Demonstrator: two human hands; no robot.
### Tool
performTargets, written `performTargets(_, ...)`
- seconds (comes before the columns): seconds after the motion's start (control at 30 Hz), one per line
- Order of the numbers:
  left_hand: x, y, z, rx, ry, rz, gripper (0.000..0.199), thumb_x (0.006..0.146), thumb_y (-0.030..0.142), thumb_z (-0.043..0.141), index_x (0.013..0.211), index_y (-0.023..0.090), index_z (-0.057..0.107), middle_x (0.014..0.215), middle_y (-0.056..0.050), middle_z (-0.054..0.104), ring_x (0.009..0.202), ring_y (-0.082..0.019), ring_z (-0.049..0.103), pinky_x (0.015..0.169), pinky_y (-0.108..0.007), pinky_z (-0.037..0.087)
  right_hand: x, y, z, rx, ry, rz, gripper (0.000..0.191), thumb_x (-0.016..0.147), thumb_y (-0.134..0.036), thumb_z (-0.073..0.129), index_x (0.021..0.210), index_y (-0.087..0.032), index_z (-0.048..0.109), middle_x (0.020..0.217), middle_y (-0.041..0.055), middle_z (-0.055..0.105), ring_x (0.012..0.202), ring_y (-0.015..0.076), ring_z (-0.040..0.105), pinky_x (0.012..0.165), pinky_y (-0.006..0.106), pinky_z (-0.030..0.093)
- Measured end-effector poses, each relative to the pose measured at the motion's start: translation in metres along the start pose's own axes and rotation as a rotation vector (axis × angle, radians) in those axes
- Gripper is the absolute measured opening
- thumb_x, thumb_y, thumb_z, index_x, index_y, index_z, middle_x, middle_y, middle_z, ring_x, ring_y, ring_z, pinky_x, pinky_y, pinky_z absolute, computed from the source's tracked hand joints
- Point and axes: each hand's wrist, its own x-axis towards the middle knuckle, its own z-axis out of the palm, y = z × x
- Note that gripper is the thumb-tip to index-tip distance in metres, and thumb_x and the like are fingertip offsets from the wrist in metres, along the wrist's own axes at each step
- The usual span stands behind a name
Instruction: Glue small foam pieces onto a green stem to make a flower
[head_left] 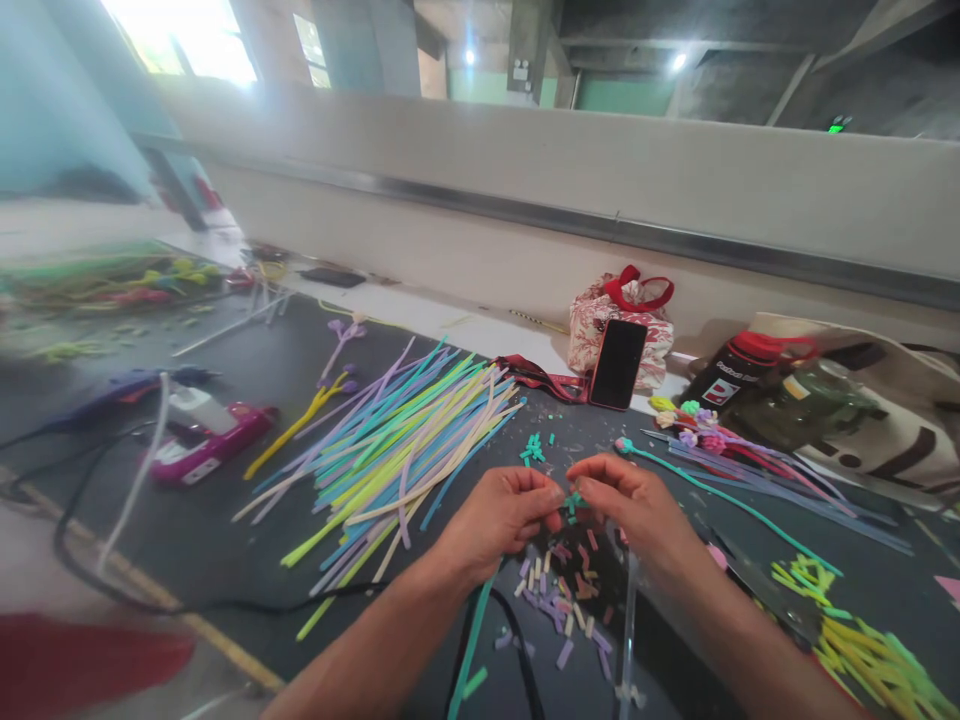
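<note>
My left hand (504,515) is closed in a pinch around a thin teal-green craft stem (474,640), which runs down from it toward the near table edge. Close beside it, my right hand (630,492) has thumb and fingers pinched together. Small teal pieces (573,507) show just under the fingertips; whether they are held or lie on the table I cannot tell. More cut teal pieces (533,448) lie beyond the hands. Below the hands are scattered short purple, cream and pinkish pieces (559,605). A clear stick (628,640) lies under my right wrist.
Left are many long pastel stems (397,450), a magenta device (214,440) and a black cord (225,606). A phone (619,365) leans on a patterned bag (581,335). Right lie a green stem with a bud (735,508), finished flowers (701,425), a bottle (731,370) and yellow-green pieces (870,655).
</note>
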Motion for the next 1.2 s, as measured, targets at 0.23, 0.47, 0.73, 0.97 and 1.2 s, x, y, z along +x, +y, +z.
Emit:
performTargets(0.23, -0.001, 0.001, 0.003, 0.016, 0.026, 0.058, 0.027, 0.069, 0.037, 0.061, 0.060, 0.013, 0.053, 0.051, 0.002, 0.054, 0.036, 0.000, 0.024, 0.034, -0.016, 0.007, -0.002, 0.005, -0.002, 0.154, -0.068, -0.076, 0.028, 0.080, -0.041, 0.054, 0.091, -0.017, 0.060, 0.062, -0.0033, 0.055, 0.056, 0.0095, 0.051, 0.050, 0.020, 0.039)
performTargets(0.47, -0.001, 0.003, -0.001, -0.130, 0.028, 0.080, 0.018, 0.067, 0.028, 0.065, 0.067, 0.012, 0.057, 0.059, 0.000, 0.057, 0.040, -0.001, 0.035, 0.033, -0.013, 0.017, -0.003, 0.010, -0.006, 0.184, -0.046, -0.069, 0.031, 0.081, -0.045, 0.052, 0.094, -0.017, 0.060, 0.075, 0.0005, 0.060, 0.059, 0.0104, 0.053, 0.050, 0.021, 0.039)
performTargets(0.73, -0.003, 0.004, -0.001, -0.204, 0.094, 0.149, 0.031, 0.060, 0.018, 0.070, 0.086, 0.014, 0.054, 0.060, 0.001, 0.060, 0.044, -0.005, 0.049, 0.037, -0.013, 0.033, -0.001, 0.013, -0.002, 0.165, -0.082, -0.058, 0.031, 0.077, -0.044, 0.057, 0.095, -0.018, 0.059, 0.076, 0.0009, 0.062, 0.057, 0.0111, 0.055, 0.048, 0.021, 0.040)
performTargets(0.97, -0.003, 0.001, 0.004, 0.103, 0.146, 0.291, 0.038, 0.060, 0.018, 0.066, 0.093, 0.018, 0.048, 0.052, 0.009, 0.053, 0.040, -0.008, 0.048, 0.037, -0.016, 0.034, 0.002, 0.008, 0.006, 0.302, -0.194, -0.048, 0.032, 0.063, -0.033, 0.071, 0.088, -0.017, 0.056, 0.067, -0.0038, 0.054, 0.052, 0.0082, 0.047, 0.044, 0.018, 0.037)
performTargets(1.2, -0.002, -0.008, 0.005, 0.473, 0.259, 0.437, 0.037, 0.062, 0.010, 0.058, 0.097, 0.020, 0.053, 0.059, 0.006, 0.059, 0.052, -0.008, 0.051, 0.055, -0.019, 0.039, 0.001, 0.006, 0.005, 0.191, -0.118, -0.063, 0.033, 0.063, -0.024, 0.068, 0.093, -0.018, 0.057, 0.081, -0.0015, 0.056, 0.057, 0.0080, 0.047, 0.049, 0.019, 0.037)
